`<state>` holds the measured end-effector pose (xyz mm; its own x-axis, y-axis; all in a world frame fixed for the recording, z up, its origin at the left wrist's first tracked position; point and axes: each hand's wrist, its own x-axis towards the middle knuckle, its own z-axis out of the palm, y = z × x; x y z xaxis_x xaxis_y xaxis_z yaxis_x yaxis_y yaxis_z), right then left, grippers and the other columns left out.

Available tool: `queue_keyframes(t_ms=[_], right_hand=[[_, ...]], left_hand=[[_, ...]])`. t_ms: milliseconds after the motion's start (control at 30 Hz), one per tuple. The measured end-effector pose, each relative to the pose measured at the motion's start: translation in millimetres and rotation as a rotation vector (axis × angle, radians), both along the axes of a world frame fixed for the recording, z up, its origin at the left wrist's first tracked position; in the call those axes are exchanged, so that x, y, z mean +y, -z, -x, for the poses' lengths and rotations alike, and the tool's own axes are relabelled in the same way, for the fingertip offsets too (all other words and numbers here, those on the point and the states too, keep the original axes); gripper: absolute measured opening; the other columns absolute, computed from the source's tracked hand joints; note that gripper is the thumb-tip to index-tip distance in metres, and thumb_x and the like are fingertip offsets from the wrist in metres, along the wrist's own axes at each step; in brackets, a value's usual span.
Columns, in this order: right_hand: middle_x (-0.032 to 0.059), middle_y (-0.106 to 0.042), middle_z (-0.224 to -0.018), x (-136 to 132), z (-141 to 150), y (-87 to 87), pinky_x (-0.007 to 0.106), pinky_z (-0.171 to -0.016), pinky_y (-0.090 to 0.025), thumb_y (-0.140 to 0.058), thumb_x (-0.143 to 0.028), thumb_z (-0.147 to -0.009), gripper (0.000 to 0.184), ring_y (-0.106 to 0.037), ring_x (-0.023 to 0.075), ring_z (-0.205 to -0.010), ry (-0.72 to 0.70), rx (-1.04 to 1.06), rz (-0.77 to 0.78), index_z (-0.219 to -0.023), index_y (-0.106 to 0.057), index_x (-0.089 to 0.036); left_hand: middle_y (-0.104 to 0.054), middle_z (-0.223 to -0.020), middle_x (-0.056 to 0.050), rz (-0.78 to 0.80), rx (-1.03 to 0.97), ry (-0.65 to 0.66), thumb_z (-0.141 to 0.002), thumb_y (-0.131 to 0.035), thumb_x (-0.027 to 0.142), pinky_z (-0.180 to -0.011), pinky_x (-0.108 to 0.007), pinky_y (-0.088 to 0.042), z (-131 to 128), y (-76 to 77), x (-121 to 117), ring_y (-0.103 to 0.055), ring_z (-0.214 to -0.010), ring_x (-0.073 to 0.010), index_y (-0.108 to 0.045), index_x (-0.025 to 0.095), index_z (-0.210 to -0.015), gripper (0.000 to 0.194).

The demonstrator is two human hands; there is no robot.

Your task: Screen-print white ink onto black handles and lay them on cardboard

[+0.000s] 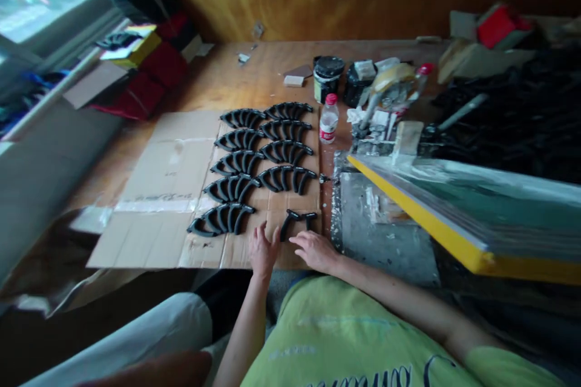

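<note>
The left hand [262, 250] is pointing forward, thumb and fingers standing apart around nothing visible; the right hand [316, 250] is slanting leftward, hiding the near end of one of two curved black pieces [285, 230] lying just ahead, its grip impossible to tell. Cardboard [158, 169] is stretching leftward, ending by the wrists, a yellow-edged frame [420, 219] looming right.

Cardboard sheet [154, 175]: lies on the table [218, 75]. Curved pieces [297, 170]: on the sheet's right part, in two columns (five groups left, four right); loose pieces [285, 230] nearest in the right column. Bottle [329, 116]: just right of the sheet, tubs [327, 86] behind it. Framed panel [499, 193]: near right. Boxes [166, 63]: far left.
</note>
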<state>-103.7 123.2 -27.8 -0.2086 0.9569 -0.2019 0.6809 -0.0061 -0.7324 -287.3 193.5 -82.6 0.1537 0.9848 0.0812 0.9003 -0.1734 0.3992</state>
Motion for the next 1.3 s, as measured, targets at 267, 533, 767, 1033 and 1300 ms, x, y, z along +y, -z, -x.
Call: queue_keyframes(t_ms=[267, 533, 767, 1033, 1300], right_hand=[[0.0042, -0.069, -0.103, -75, -115, -33.2, 0.027, -0.091, -0.045, -0.054, -0.024, -0.091, 0.022, -0.061, 0.0162, -0.101, 0.472, 0.004, -0.214, -0.107, -0.070, -0.022], [0.0162, -0.063, -0.109, -173, -310, -19.8, 0.034, -0.088, -0.046, -0.044, -0.016, -0.092, 0.028, -0.058, 0.0244, -0.106, 0.884, -0.674, 0.123, -0.114, -0.061, -0.013], [0.0224, -0.063, -0.106, -175, -353, 0.2, 0.035, -0.076, -0.050, -0.036, -0.009, -0.091, 0.038, -0.066, 0.0270, -0.095, 0.786, -0.715, 0.365, -0.123, -0.055, -0.011], [0.0069, -0.068, -0.100, -196, -361, -18.8, 0.032, -0.078, -0.050, -0.065, -0.023, -0.076, 0.072, -0.066, 0.0204, -0.086, 0.825, -0.142, 0.071, -0.142, -0.037, -0.021], [0.0049, -0.068, -0.102, -113, -309, -38.1, 0.034, -0.092, -0.044, -0.062, -0.019, -0.078, 0.026, -0.060, 0.0188, -0.098, 0.516, 0.082, -0.290, -0.103, -0.067, -0.017]], left_hand=[[-0.066, -0.093, -0.009, 0.331, -0.002, -0.008, -0.083, -0.051, 0.051, -0.069, -0.036, -0.049, -35, 14.3, -22, -0.066, -0.083, -0.0267, -0.053, 0.019, -0.108, 0.040], [-0.068, -0.092, -0.010, 0.273, 0.006, -0.134, -0.083, -0.046, 0.054, -0.071, -0.041, -0.050, -70, -9.3, -47, -0.066, -0.086, -0.0293, -0.056, 0.021, -0.106, 0.042], [-0.067, -0.094, -0.006, 0.138, -0.045, -0.153, -0.085, -0.047, 0.050, -0.073, -0.036, -0.049, -98, -32.9, -91, -0.065, -0.079, -0.0222, -0.059, 0.021, -0.107, 0.038], [-0.066, -0.093, -0.005, 0.101, -0.283, -0.152, -0.085, -0.050, 0.051, -0.073, -0.030, -0.050, -119, -53.7, -110, -0.064, -0.078, -0.0176, -0.060, 0.020, -0.108, 0.040], [-0.067, -0.089, -0.005, 0.090, -0.542, -0.057, -0.087, -0.050, 0.049, -0.071, -0.028, -0.051, -157, -76.9, -70, -0.063, -0.078, -0.0161, -0.064, 0.018, -0.104, 0.038]])
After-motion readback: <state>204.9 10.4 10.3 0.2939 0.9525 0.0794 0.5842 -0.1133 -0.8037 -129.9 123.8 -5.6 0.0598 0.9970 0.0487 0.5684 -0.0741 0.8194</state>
